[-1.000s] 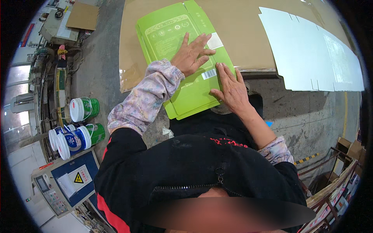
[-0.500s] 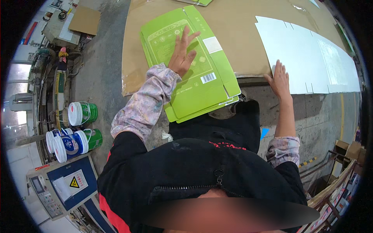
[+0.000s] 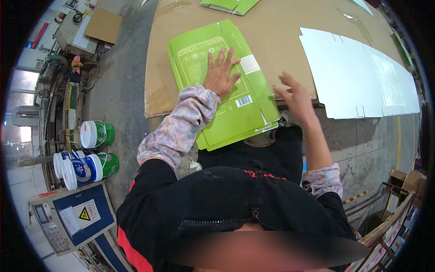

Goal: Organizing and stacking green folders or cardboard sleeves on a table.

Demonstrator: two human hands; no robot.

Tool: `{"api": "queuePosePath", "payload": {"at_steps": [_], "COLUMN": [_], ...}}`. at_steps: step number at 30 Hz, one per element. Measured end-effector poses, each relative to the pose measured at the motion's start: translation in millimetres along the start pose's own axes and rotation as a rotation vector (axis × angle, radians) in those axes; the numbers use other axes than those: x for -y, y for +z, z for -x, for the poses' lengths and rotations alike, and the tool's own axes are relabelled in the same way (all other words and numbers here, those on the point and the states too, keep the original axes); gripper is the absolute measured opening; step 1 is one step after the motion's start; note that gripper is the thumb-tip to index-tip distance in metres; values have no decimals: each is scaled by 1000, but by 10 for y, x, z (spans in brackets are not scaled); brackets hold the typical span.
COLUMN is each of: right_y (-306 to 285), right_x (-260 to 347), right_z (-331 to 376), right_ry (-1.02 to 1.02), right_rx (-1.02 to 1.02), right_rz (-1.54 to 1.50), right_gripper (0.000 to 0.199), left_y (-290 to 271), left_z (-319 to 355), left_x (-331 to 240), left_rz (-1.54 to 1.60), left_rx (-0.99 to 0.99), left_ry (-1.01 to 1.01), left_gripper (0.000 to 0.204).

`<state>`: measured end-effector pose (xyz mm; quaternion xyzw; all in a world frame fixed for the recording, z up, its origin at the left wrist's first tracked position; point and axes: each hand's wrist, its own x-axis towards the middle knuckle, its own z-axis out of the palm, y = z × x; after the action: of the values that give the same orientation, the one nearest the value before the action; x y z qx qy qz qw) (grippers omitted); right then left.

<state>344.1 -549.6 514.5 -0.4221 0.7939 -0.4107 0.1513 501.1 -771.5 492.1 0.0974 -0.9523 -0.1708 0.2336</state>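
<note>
A small stack of flat green printed cartons [image 3: 231, 120] lies on the brown cardboard-topped table, its near end jutting past the table edge. My left hand [image 3: 221, 76] rests flat on the top carton with its fingers spread. To the right of the stack, my right hand [image 3: 294, 97] hovers over the table edge with fingers apart and nothing in them. Farther right lies a white unfolded carton blank [image 3: 344, 77], white face up, its near edge also past the table edge.
Another green carton piece [image 3: 231, 5] lies at the table's [image 3: 158, 86] far side. On the floor to the left stand several paint-type buckets [image 3: 97, 133] and a control cabinet [image 3: 74, 220]. A wooden-framed rack with cardboard [image 3: 398, 208] is at the lower right.
My right hand has left the white carton blank and moved left toward the green stack. My left hand stays on the stack. The whole view has shifted slightly.
</note>
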Motion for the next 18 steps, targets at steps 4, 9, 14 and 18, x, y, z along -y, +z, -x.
{"api": "queuePosePath", "payload": {"at_steps": [4,9,14,18], "right_y": [370,512,414,2], "right_x": [121,-9,33,-326], "right_z": [35,38,40,17], "right_ry": [51,146,135,32], "right_rx": [70,44,69,-231], "right_rz": [-50,-272,-222,172], "right_gripper": [60,65,62,63], "left_y": [12,-20,9,-28], "left_z": [-22,-18,-107,-116], "left_x": [-6,-9,23,9], "left_rz": [-22,-49,-64,18], "left_rx": [75,47,7,4], "left_ry": [-65,-71,-75,-98], "left_gripper": [77,78,78,75]}}
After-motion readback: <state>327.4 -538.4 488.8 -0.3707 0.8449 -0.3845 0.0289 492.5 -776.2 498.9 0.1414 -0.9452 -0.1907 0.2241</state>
